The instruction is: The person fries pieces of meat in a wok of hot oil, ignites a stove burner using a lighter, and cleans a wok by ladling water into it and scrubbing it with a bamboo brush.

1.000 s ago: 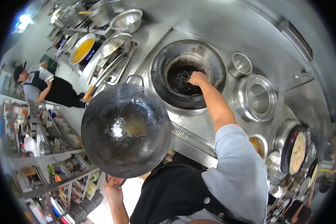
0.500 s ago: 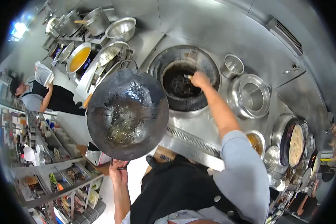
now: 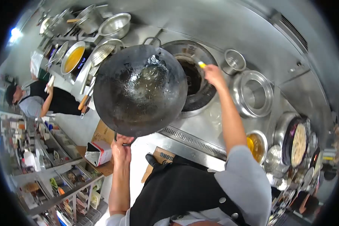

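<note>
A large dark wok (image 3: 139, 90) with a wet, shiny inside is held up over the counter's front edge and partly covers the round burner (image 3: 199, 100). My left hand (image 3: 122, 145) is closed on the wok's near loop handle; the far handle is free. Above the burner's right side, my right hand (image 3: 214, 76) is closed round a small tool (image 3: 202, 64) with a yellow end and a thin metal tip that points up and left. The tool's full shape is not clear.
To the right are a metal pot (image 3: 234, 62), a wide pot (image 3: 255, 94) and a bowl of yellow liquid (image 3: 257, 147). Ladles and strainers (image 3: 101, 54) lie at the left. A co-worker (image 3: 39, 98) stands far left. An open tin (image 3: 98, 153) sits lower left.
The wok has moved right and away from me, now over part of the burner. My right hand has risen out of the burner opening with the small tool.
</note>
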A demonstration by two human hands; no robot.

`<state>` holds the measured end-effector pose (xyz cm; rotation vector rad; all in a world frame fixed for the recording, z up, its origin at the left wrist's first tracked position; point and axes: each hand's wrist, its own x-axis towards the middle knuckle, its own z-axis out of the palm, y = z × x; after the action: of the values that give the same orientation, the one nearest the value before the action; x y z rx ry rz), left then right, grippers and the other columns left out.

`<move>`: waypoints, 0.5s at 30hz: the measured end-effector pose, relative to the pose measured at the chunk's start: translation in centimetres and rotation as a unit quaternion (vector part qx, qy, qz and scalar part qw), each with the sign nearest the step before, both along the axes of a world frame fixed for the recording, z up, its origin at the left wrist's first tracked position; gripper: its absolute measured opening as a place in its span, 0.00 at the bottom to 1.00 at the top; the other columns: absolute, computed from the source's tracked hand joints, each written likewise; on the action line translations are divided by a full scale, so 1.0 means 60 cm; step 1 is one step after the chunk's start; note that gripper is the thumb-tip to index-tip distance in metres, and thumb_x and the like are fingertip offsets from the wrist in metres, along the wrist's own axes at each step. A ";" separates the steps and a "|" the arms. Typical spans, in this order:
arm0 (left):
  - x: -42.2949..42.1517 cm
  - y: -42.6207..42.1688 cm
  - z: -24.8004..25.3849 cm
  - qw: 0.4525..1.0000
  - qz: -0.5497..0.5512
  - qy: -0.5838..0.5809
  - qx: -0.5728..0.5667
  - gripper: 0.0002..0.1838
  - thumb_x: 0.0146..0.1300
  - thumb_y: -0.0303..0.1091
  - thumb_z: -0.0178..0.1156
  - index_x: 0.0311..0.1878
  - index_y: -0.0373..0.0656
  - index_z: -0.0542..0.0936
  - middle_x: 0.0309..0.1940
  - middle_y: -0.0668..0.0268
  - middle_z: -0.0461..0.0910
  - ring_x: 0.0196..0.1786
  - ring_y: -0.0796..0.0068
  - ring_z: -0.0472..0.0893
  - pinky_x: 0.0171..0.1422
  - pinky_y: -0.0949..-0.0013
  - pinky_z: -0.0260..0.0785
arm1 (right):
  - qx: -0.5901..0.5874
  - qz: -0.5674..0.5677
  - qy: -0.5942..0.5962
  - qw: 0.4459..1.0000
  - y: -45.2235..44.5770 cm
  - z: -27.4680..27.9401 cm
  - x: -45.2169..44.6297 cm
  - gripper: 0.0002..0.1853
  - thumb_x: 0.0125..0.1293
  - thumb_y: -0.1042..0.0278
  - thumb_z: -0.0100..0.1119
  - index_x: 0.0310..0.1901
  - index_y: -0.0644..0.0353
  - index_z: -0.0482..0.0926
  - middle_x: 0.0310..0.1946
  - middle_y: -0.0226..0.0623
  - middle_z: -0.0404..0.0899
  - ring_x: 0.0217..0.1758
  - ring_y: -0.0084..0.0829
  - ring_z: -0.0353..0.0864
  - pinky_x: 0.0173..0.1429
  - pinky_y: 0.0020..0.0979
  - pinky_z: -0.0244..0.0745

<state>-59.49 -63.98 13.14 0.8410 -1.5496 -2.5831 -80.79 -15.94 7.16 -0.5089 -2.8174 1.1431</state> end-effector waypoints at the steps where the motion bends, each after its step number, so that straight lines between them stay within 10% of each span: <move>1: -0.013 0.012 0.008 0.999 -0.022 -0.006 0.030 0.11 0.52 0.15 0.54 0.40 0.37 0.75 0.33 0.64 0.73 0.39 0.67 0.77 0.54 0.59 0.76 | 0.103 0.036 -0.047 0.993 -0.020 0.010 -0.010 0.25 0.72 0.47 0.53 0.46 0.64 0.86 0.46 0.52 0.87 0.53 0.54 0.86 0.56 0.50 0.79; 4: -0.027 0.007 -0.035 0.994 -0.063 0.010 0.088 0.11 0.54 0.18 0.55 0.42 0.36 0.75 0.33 0.63 0.74 0.40 0.68 0.77 0.55 0.62 0.74 | 0.097 0.010 -0.220 0.971 -0.072 0.004 -0.071 0.21 0.69 0.56 0.59 0.56 0.59 0.86 0.62 0.54 0.81 0.67 0.51 0.79 0.68 0.48 0.76; 9: -0.002 0.012 -0.009 0.996 -0.024 -0.013 0.085 0.14 0.46 0.19 0.54 0.39 0.41 0.71 0.33 0.66 0.70 0.37 0.72 0.74 0.56 0.63 0.72 | -0.009 0.018 -0.272 0.962 -0.071 -0.216 -0.188 0.14 0.64 0.63 0.57 0.39 0.61 0.89 0.37 0.46 0.89 0.41 0.39 0.90 0.52 0.41 0.80; 15: 0.046 -0.024 0.053 0.999 0.045 -0.009 -0.018 0.16 0.47 0.16 0.51 0.40 0.43 0.69 0.35 0.69 0.70 0.36 0.74 0.73 0.54 0.61 0.73 | 0.051 0.035 -0.344 0.937 -0.071 -0.233 -0.228 0.14 0.65 0.65 0.54 0.39 0.62 0.89 0.38 0.46 0.89 0.42 0.40 0.89 0.51 0.44 0.79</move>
<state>-56.74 -65.45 16.30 0.9114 -1.5201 -2.4854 -94.45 -20.23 -6.83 -0.9695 -3.4760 0.9571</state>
